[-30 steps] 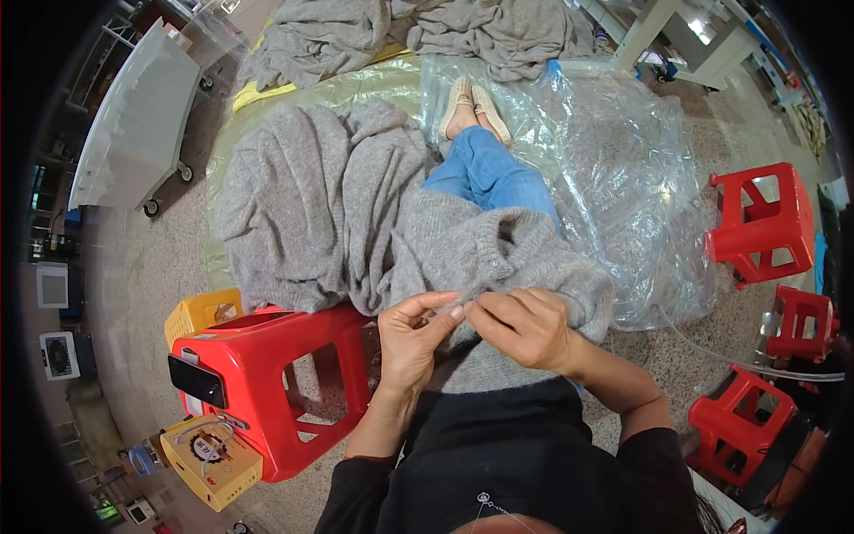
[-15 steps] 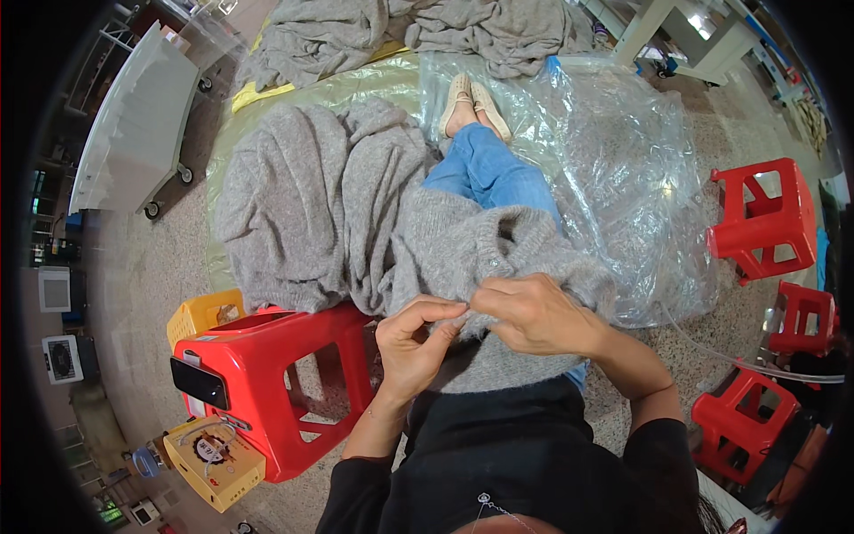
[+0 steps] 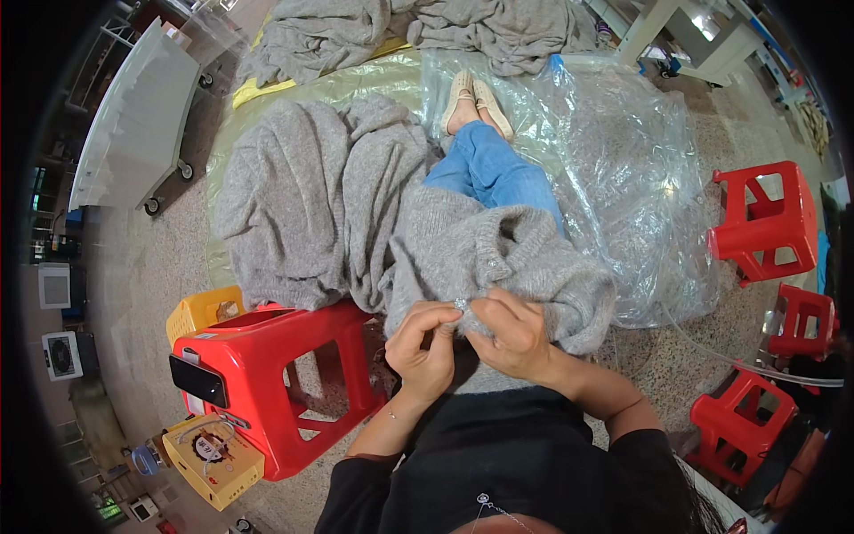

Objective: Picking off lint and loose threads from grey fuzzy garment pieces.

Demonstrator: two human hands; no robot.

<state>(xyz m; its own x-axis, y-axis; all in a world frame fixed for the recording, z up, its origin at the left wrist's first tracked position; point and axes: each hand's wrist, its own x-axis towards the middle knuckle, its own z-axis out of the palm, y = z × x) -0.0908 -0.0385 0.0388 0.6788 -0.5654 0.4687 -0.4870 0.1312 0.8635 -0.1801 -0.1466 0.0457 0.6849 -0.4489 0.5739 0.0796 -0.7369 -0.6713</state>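
Observation:
A grey fuzzy knit garment point(image 3: 543, 267) lies bunched across my lap, with a ribbed band folded near its middle. My left hand point(image 3: 425, 343) pinches its near edge between thumb and forefinger. Right beside it, my right hand point(image 3: 511, 334) is closed on the same edge, the fingers bent inward. A small pale spot shows at the left fingertips; whether it is a thread or a fastener I cannot tell. To the left, a heap of the same grey knit point(image 3: 285, 196) reaches the garment in my lap.
A red plastic stool point(image 3: 240, 383) stands at my left, carrying a black phone point(image 3: 198, 381), a yellow basket point(image 3: 200, 313) and a yellow box point(image 3: 213, 463). More red stools point(image 3: 769, 222) are at the right. Clear plastic sheeting point(image 3: 632, 196) covers the floor ahead; grey knits point(image 3: 498, 31) lie beyond.
My right hand has drawn down toward my body, its wrist lower and further left. My left hand has turned slightly and shifted a little right. Both still pinch the knit.

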